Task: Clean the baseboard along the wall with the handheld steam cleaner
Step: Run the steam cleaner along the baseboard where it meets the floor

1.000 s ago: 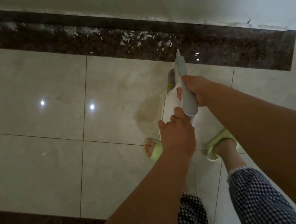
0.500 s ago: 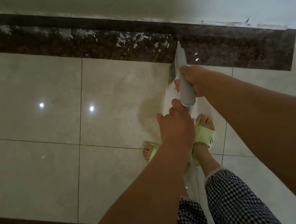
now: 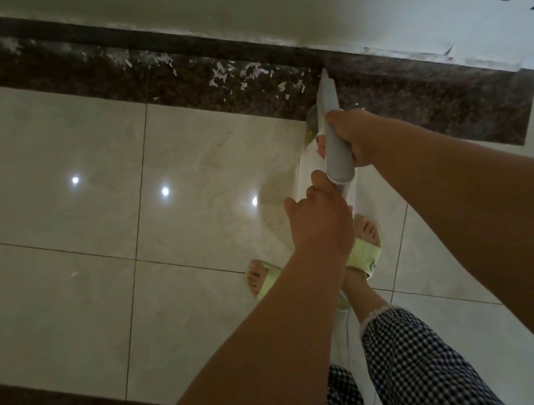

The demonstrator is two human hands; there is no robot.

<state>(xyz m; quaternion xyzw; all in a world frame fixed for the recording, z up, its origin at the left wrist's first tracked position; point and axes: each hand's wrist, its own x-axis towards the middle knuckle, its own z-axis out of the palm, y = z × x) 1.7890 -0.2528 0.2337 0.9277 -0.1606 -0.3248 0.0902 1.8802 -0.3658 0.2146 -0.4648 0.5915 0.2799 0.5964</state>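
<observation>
Gripping the steamer [image 3: 335,143] with both hands, a person stands over a tiled floor [image 3: 94,262] and looks down at it. The right hand [image 3: 355,139] wraps round the grey body, fingers curled under it. The left hand [image 3: 319,222] is clenched at the rear end of the tool, just behind the right; what exactly it holds there is hidden by its own knuckles. A white part of the tool hangs below both hands and runs down toward the feet.

The steamer's long axis runs from the hands away toward the wall [image 3: 229,6], and its pointed nozzle [image 3: 324,73] leads. The nozzle tip meets, or nearly meets, the upper edge of the dark speckled baseboard [image 3: 416,96]; contact cannot be confirmed. The right hand is the nearer one to the baseboard.

The baseboard runs left to right, across the tool's axis. To the left of the nozzle it is scattered with pale flecks [image 3: 239,73]; to the right it looks cleaner. Judging by this, the next sweep should travel sideways to the left, along the strip.

Green slippers [image 3: 365,253] and checked trousers [image 3: 418,363] show below the arms.
</observation>
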